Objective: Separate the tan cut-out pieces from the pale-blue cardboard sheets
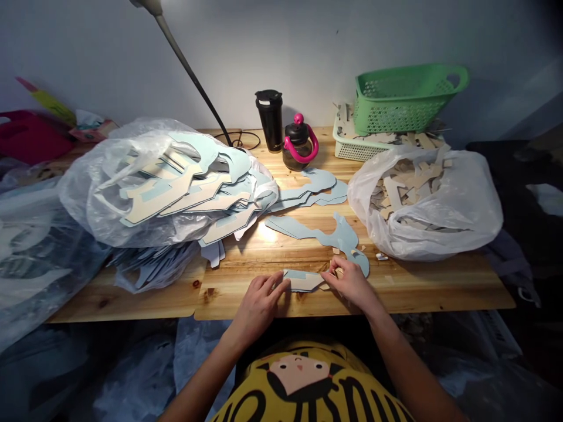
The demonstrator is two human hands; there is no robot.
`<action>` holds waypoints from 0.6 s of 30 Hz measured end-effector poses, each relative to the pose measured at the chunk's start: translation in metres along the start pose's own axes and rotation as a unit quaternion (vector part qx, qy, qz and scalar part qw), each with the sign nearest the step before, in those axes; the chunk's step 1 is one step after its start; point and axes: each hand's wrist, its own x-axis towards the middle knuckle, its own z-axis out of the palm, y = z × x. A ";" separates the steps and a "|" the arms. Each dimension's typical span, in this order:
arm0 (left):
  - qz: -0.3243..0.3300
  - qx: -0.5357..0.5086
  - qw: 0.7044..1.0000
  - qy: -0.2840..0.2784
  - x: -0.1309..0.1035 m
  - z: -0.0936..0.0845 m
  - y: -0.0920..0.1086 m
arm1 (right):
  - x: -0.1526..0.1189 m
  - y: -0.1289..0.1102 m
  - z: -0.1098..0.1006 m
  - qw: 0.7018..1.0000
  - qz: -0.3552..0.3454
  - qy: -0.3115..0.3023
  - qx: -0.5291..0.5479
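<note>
A small cut piece (303, 281), pale beige with a light blue patch, lies near the table's front edge between my hands. My left hand (263, 299) rests its fingertips on the piece's left end, pressing it against the wood. At the right end, the thumb and fingers of my right hand (347, 281) are pinched together; what they hold is too small to make out. Just behind lie light blue curved cutouts (328, 235), their lower end reaching beside my right hand. Farther back is another stack of blue cutouts (308, 189).
A plastic bag (83, 187) piled with cutouts stands at left, a white bag (466, 199) of beige scraps at right. Behind are a black tumbler (270, 120), a pink-handled bottle (297, 143), a green basket (396, 111) on a tray (356, 150) and a lamp arm (189, 70).
</note>
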 end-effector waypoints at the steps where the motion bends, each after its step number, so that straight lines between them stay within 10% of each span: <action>1: 0.002 0.008 1.000 0.007 0.001 -0.001 0.002 | 0.000 0.000 0.000 1.000 0.003 -0.002 -0.005; 18: 0.070 -0.015 0.997 0.001 0.023 0.019 0.040 | -0.004 0.010 -0.010 0.999 0.004 0.019 -0.033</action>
